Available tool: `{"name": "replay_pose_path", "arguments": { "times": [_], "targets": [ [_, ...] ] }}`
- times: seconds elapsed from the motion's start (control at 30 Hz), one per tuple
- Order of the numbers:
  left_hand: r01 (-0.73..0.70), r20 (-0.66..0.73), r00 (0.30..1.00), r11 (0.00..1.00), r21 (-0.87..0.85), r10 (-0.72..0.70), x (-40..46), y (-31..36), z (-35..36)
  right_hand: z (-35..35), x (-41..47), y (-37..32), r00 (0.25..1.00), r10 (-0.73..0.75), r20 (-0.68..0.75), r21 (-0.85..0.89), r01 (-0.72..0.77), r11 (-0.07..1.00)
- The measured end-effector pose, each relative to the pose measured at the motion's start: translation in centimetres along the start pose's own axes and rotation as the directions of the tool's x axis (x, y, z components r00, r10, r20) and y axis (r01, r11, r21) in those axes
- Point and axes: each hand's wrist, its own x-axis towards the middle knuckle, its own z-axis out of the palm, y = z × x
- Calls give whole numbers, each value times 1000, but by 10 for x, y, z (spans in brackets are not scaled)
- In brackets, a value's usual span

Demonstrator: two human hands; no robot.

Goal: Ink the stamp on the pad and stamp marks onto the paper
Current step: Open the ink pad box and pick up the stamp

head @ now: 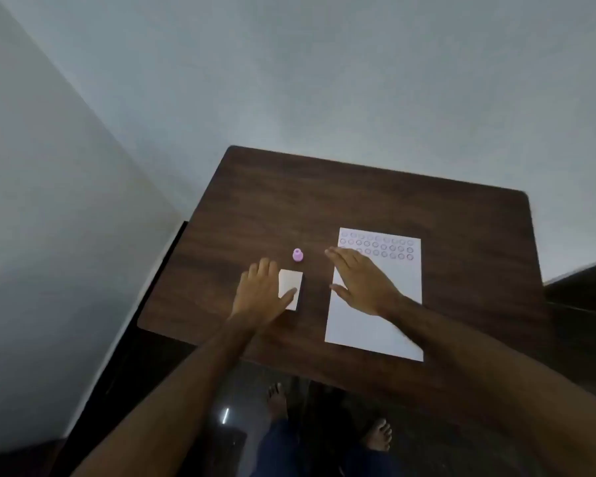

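Resting on dark wooden table (pixel 375 187): stamp, pad, paper.
Stamp (pixel 298 255): small, pink, upright, standing free just beyond the pad; no hand touches it.
Pad (pixel 290 287): white closed case, left of the paper.
Left hand (pixel 260 294): laid on the pad's left edge, thumb across its lid, fingers loosely spread.
Right hand (pixel 362 282): flat, fingers extended, empty, over the paper's left side.
Paper (pixel 375 325): white sheet; rows of ring marks fill its far end.

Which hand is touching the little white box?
The left hand. It rests on the white box, thumb lying across its lid. The right hand is spread flat and open over the paper instead, apart from the box.
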Motion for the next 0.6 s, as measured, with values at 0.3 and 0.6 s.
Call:
{"name": "replay_pose_path", "arguments": {
  "times": [0.3,0.6],
  "targets": [
    [62,-7,998,998,-14,-63,-1,-6,77,78,40,-8,987,-159,-28,121,161,979],
    [-272,-48,961,907,-322,271,15,-45,92,104,49,19,946,-293,-138,61,304,951]
  ]
}}
